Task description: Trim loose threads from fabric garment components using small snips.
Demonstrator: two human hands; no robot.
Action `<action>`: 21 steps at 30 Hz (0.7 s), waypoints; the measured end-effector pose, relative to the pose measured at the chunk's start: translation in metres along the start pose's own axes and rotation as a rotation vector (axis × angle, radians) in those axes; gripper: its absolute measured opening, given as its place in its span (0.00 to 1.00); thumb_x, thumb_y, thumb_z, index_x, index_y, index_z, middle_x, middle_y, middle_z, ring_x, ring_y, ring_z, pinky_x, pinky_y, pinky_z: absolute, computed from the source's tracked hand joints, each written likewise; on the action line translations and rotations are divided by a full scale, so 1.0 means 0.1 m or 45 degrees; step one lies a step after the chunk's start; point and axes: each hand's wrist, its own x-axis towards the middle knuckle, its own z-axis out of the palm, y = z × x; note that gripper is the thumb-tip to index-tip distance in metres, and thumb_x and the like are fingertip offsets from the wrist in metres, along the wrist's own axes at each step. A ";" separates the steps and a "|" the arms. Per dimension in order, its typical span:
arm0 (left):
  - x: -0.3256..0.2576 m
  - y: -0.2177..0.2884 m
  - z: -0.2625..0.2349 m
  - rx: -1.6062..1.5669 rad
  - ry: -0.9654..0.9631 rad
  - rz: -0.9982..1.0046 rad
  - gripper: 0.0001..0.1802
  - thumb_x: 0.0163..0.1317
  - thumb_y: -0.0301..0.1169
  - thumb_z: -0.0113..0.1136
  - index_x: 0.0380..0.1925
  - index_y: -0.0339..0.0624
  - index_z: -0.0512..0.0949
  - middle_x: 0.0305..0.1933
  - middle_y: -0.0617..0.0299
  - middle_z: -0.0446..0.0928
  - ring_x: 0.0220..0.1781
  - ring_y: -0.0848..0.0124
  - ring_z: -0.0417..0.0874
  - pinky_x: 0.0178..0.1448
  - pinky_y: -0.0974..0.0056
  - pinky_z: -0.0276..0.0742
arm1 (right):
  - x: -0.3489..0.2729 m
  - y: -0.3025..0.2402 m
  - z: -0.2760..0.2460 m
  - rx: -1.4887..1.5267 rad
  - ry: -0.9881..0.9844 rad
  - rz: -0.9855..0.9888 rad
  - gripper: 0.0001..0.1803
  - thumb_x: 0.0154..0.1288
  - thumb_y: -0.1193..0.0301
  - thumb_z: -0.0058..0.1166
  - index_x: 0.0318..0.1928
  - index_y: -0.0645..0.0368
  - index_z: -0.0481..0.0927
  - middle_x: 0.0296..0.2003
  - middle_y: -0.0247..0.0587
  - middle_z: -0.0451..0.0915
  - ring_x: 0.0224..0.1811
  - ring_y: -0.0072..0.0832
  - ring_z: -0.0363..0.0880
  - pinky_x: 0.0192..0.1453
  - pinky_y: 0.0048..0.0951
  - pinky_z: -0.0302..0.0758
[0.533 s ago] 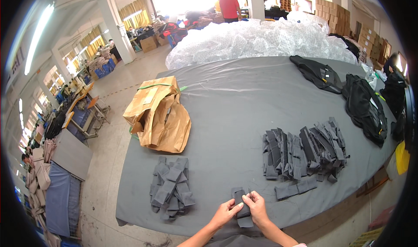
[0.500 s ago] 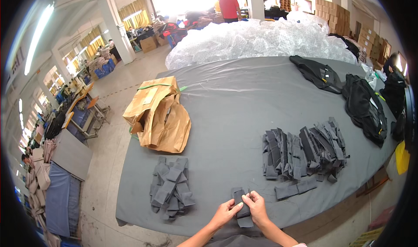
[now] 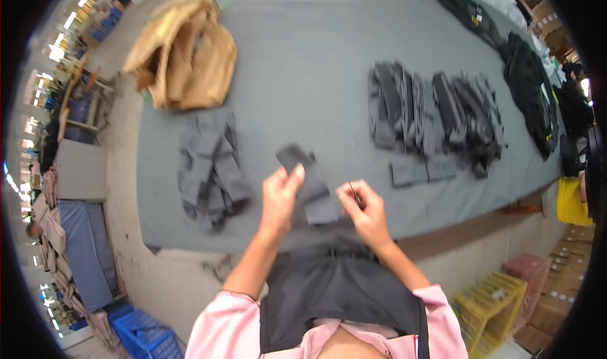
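Left hand (image 3: 280,198) pinches the dark grey fabric strip (image 3: 308,182) above the grey table's (image 3: 303,61) near edge, right hand (image 3: 367,210) fingers closed on a thin dark tool: a loose pinch could drop it off the edge.

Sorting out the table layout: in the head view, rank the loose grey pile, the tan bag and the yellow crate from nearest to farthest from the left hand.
1. Loose grey pile: just left of the left hand.
2. Tan bag: far table corner, up-left.
3. Yellow crate: on the floor, lower right.
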 end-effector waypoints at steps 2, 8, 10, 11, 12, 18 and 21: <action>0.08 -0.05 -0.03 -0.050 -0.043 0.002 0.14 0.64 0.31 0.57 0.19 0.48 0.68 0.22 0.78 0.63 0.24 0.87 0.57 0.26 0.75 0.52 | -0.01 0.05 0.02 -0.063 0.064 -0.091 0.07 0.61 0.75 0.57 0.39 0.62 0.75 0.23 0.28 0.72 0.23 0.13 0.65 0.27 0.18 0.64; 0.05 -0.20 -0.07 -0.025 -0.040 -0.077 0.16 0.64 0.31 0.58 0.17 0.49 0.66 0.21 0.78 0.62 0.23 0.88 0.56 0.26 0.76 0.50 | -0.08 0.08 -0.04 -0.401 0.116 -0.350 0.15 0.53 0.77 0.61 0.42 0.60 0.74 0.30 0.38 0.75 0.28 0.25 0.73 0.30 0.24 0.71; 0.03 -0.26 -0.09 -0.011 -0.037 -0.104 0.20 0.63 0.31 0.58 0.16 0.52 0.61 0.20 0.78 0.60 0.23 0.87 0.54 0.25 0.75 0.49 | -0.07 0.08 -0.08 -0.491 0.088 -0.412 0.16 0.51 0.78 0.62 0.42 0.60 0.75 0.30 0.40 0.75 0.28 0.29 0.74 0.30 0.26 0.71; 0.02 -0.30 -0.11 -0.012 -0.036 -0.109 0.20 0.63 0.31 0.58 0.16 0.52 0.61 0.20 0.78 0.60 0.23 0.87 0.54 0.25 0.75 0.49 | -0.06 0.07 -0.09 -0.522 0.069 -0.474 0.16 0.50 0.77 0.62 0.41 0.60 0.75 0.29 0.39 0.74 0.27 0.29 0.74 0.29 0.26 0.71; 0.02 -0.34 -0.14 -0.013 -0.066 -0.101 0.21 0.63 0.31 0.59 0.15 0.52 0.60 0.20 0.78 0.60 0.23 0.87 0.54 0.24 0.76 0.49 | -0.05 0.05 -0.10 -0.554 0.049 -0.537 0.16 0.49 0.77 0.62 0.41 0.60 0.76 0.28 0.39 0.73 0.26 0.30 0.74 0.29 0.26 0.71; 0.00 -0.33 -0.14 -0.029 -0.087 -0.117 0.22 0.63 0.31 0.60 0.15 0.52 0.58 0.20 0.78 0.59 0.23 0.87 0.53 0.24 0.76 0.49 | -0.03 -0.05 -0.09 -0.709 0.021 -0.491 0.14 0.50 0.75 0.62 0.40 0.57 0.78 0.27 0.37 0.73 0.21 0.31 0.72 0.26 0.27 0.70; 0.02 -0.33 -0.12 -0.041 -0.073 -0.117 0.23 0.63 0.31 0.60 0.15 0.53 0.57 0.20 0.78 0.58 0.23 0.87 0.53 0.24 0.76 0.49 | 0.01 -0.05 -0.09 -0.738 0.023 -0.541 0.14 0.50 0.75 0.62 0.40 0.58 0.78 0.26 0.37 0.72 0.22 0.32 0.72 0.26 0.28 0.70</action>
